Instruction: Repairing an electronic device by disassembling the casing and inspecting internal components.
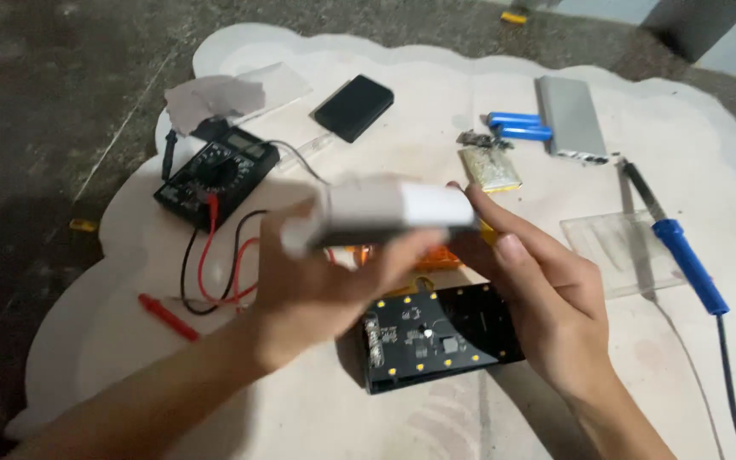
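Note:
My left hand point(321, 281) grips a white, flat rectangular case point(385, 213) from below and holds it level above the mat. It is motion-blurred. My right hand point(538, 290) touches the case's right end with its fingertips. Something orange point(445, 257) shows just under the case, between my hands. Below them a black open box with a circuit board point(436, 336) lies on the white cloud-shaped mat point(436, 94).
A black multimeter point(215, 175) with red and black leads lies at the left. A black box point(353, 106), two blue cylindrical cells point(517, 126), a silver flat pack point(571, 117), a blue-handled soldering iron point(683, 251) and a clear plastic sheet point(623, 251) lie on the mat.

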